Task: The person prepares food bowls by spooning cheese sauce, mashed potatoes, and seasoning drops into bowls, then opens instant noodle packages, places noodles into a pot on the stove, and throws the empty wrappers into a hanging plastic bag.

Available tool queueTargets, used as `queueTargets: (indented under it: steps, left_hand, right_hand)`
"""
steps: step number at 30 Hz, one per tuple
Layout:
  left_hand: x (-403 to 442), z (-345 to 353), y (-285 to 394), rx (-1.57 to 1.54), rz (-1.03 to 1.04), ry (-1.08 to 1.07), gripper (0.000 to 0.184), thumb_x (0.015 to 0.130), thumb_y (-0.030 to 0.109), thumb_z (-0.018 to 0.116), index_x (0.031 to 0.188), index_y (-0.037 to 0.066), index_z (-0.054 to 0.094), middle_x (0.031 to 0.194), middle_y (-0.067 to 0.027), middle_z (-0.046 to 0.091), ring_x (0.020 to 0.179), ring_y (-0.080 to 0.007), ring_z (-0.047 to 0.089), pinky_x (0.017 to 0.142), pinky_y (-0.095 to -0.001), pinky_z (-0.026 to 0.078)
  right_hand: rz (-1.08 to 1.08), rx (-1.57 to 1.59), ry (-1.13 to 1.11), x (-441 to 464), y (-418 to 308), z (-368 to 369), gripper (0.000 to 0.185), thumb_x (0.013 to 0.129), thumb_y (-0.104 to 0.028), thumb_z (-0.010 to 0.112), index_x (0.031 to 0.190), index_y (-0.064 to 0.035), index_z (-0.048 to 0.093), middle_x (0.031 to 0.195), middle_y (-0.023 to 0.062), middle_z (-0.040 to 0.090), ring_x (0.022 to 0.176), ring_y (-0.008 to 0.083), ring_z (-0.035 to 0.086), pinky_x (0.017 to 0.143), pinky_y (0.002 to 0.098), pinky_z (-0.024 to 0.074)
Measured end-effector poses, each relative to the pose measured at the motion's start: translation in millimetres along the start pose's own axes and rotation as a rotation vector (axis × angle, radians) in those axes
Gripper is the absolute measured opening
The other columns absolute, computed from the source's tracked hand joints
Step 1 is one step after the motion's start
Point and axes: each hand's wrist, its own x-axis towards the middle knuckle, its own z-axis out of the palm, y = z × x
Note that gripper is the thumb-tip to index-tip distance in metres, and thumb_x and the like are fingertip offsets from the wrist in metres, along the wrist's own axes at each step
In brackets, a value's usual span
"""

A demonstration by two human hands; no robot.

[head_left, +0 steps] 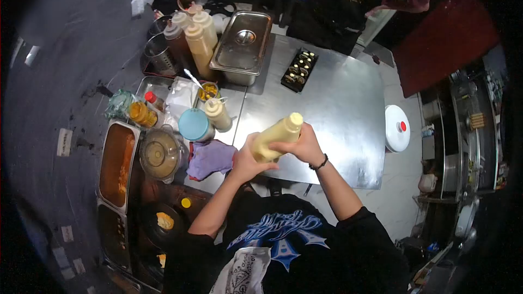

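Note:
Both of my hands are wrapped round a pale yellow squeeze bottle [279, 132] held in front of my chest, over the near edge of the steel table [343, 109]. My left hand [248, 162] grips its lower part. My right hand [305, 147] presses its side with the thumb across it. The bottle is tilted, its narrow end up and away from me; no nozzle shows on that end. To the left of my left hand lies a folded purple cloth [211, 159]. On the table's far side sits a black tray [299, 69] with several small topped pieces in a row.
At left stand a blue-lidded tub [195, 125], a small squeeze bottle [218, 114], a clear covered bowl [160, 154] and a steel pan [117, 166]. Farther back are a lidded steel container [242, 46] and several sauce bottles [199, 46]. Another person [338, 5] stands across the table.

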Motion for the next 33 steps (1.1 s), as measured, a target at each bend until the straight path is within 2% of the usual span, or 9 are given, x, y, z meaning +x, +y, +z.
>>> queueTargets:
  steps: [2, 7, 11, 14, 19, 22, 24, 29, 33]
  left_hand:
    - [6.9, -10.5, -5.8, -0.207, -0.049, -0.333, 0.113, 0.043, 0.022, 0.092, 0.135, 0.006, 0.028, 0.133, -0.0121, 0.042, 0.124, -0.0215, 0.041, 0.101, -0.0346, 0.036]
    - [32.8, 1.1, -24.2, -0.230, 0.217, -0.571, 0.122, 0.045, 0.029, 0.092, 0.141, 0.004, 0.020, 0.139, -0.0128, 0.033, 0.130, -0.0223, 0.031, 0.109, -0.0345, 0.023]
    - [31.6, 2.0, -11.1, -0.341, 0.040, -0.736, 0.121, 0.049, 0.029, 0.090, 0.142, 0.005, 0.017, 0.137, -0.0099, 0.035, 0.127, -0.0212, 0.035, 0.105, -0.0344, 0.029]
    - [35.3, -1.4, -21.0, -0.884, -0.368, -0.932, 0.097, 0.058, 0.020, 0.084, 0.137, 0.002, 0.031, 0.128, -0.0139, 0.048, 0.121, -0.0223, 0.045, 0.103, -0.0363, 0.033]
    - [39.4, 32.2, -9.0, -1.075, -0.356, -0.797, 0.082, 0.064, 0.013, 0.077, 0.134, 0.002, 0.036, 0.119, -0.0115, 0.054, 0.111, -0.0221, 0.052, 0.094, -0.0350, 0.043]
    - [37.0, 42.5, 3.4, -1.163, -0.416, -0.642, 0.074, 0.065, 0.009, 0.075, 0.130, 0.002, 0.040, 0.115, -0.0129, 0.056, 0.106, -0.0228, 0.055, 0.089, -0.0345, 0.047]
    - [37.7, 51.6, 11.5, -1.160, -0.392, -0.562, 0.072, 0.065, 0.008, 0.075, 0.128, 0.003, 0.041, 0.114, -0.0133, 0.056, 0.104, -0.0235, 0.056, 0.087, -0.0346, 0.048]
    - [37.9, 72.9, 9.2, -0.334, -0.138, -0.204, 0.076, 0.062, 0.013, 0.081, 0.125, 0.003, 0.040, 0.111, -0.0104, 0.056, 0.103, -0.0202, 0.056, 0.089, -0.0341, 0.046]
    - [30.2, 85.2, 1.3, -0.069, -0.104, -0.136, 0.082, 0.060, 0.019, 0.085, 0.126, 0.004, 0.040, 0.112, -0.0106, 0.056, 0.104, -0.0201, 0.055, 0.090, -0.0335, 0.045]
  right_hand:
    - [-0.025, -0.078, -0.130, 11.7, 19.6, -12.5, 0.039, 0.062, -0.014, 0.082, 0.093, -0.0027, 0.062, 0.088, 0.0062, 0.066, 0.080, 0.0152, 0.063, 0.077, 0.0287, 0.0499]
    - [-0.241, -0.186, -0.646, 31.4, 35.1, -13.2, 0.026, 0.064, -0.003, 0.077, 0.088, -0.0040, 0.066, 0.089, 0.0048, 0.067, 0.082, 0.0153, 0.062, 0.076, 0.0286, 0.0495]
    - [-0.082, 0.024, -0.449, 19.9, 19.3, -26.1, 0.030, 0.064, -0.005, 0.078, 0.090, -0.0026, 0.064, 0.091, 0.0047, 0.066, 0.083, 0.0144, 0.061, 0.076, 0.0275, 0.0493]
    - [-0.003, 0.460, -0.190, 25.8, 33.8, -31.2, 0.056, 0.058, -0.009, 0.082, 0.106, 0.0003, 0.056, 0.093, 0.0081, 0.063, 0.084, 0.0171, 0.061, 0.077, 0.0298, 0.0493]
    - [-0.020, 0.529, -0.065, 35.5, 21.5, -43.4, 0.062, 0.067, -0.009, 0.077, 0.120, 0.0010, 0.047, 0.101, 0.0079, 0.061, 0.091, 0.0178, 0.061, 0.083, 0.0306, 0.0492]
    - [-0.002, 0.256, -0.047, 28.6, 21.4, -57.3, 0.076, 0.074, -0.020, 0.077, 0.132, 0.0001, 0.032, 0.114, 0.0120, 0.054, 0.103, 0.0168, 0.055, 0.087, 0.0302, 0.0474]
    - [0.011, 0.135, -0.043, 15.4, 26.3, -60.2, 0.076, 0.073, -0.023, 0.078, 0.130, -0.0001, 0.033, 0.113, 0.0119, 0.055, 0.102, 0.0165, 0.055, 0.087, 0.0299, 0.0473]
    - [0.082, 0.201, -0.066, 7.1, 44.5, -72.8, 0.068, 0.067, -0.025, 0.081, 0.118, 0.0005, 0.045, 0.102, 0.0104, 0.059, 0.094, 0.0181, 0.059, 0.083, 0.0299, 0.0476]
    - [0.046, 0.032, -0.242, 11.4, 53.3, -90.5, 0.061, 0.065, -0.023, 0.082, 0.112, -0.0003, 0.051, 0.099, 0.0088, 0.061, 0.091, 0.0183, 0.060, 0.082, 0.0311, 0.0484]
